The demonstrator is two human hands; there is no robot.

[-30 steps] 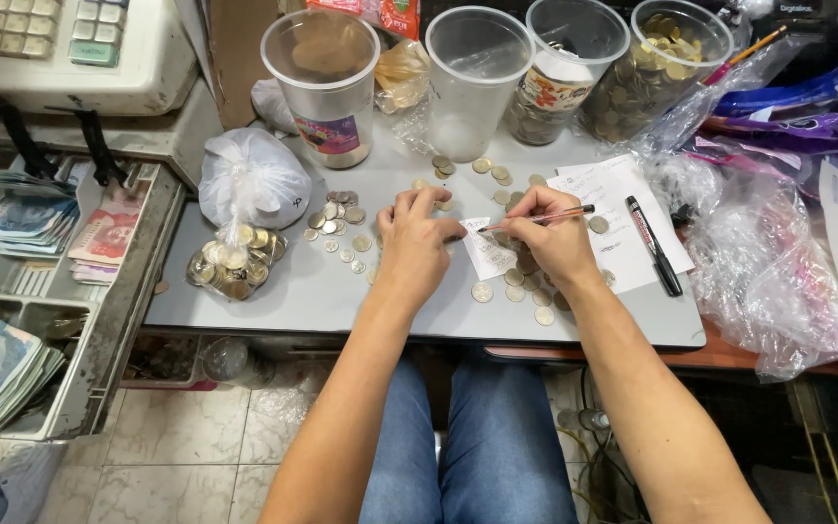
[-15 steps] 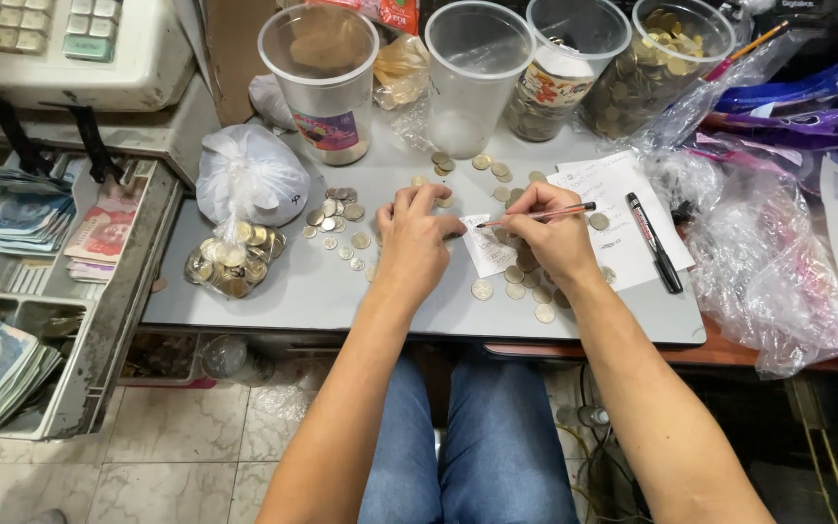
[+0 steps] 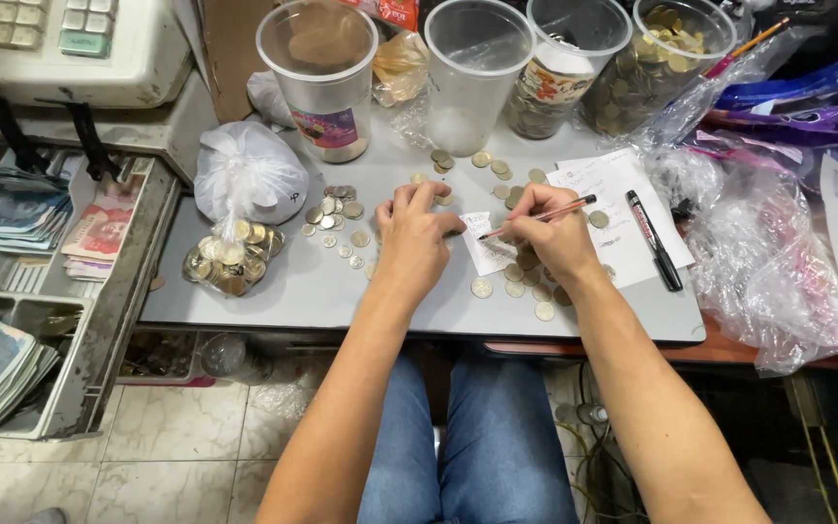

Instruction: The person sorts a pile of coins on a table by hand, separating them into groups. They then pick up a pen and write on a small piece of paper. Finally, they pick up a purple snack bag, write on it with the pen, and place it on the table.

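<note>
Slim pencil [image 3: 540, 214] over small paper slip [image 3: 485, 245]

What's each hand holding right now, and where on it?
Right hand grips a pencil near its tip end. Left hand holds nothing; its fingers press down the small paper slip.

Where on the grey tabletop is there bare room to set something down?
Bare strip along the table front edge, between coin bag and left hand. Crowded: loose coins left of that hand, more around right hand, cups behind.
</note>
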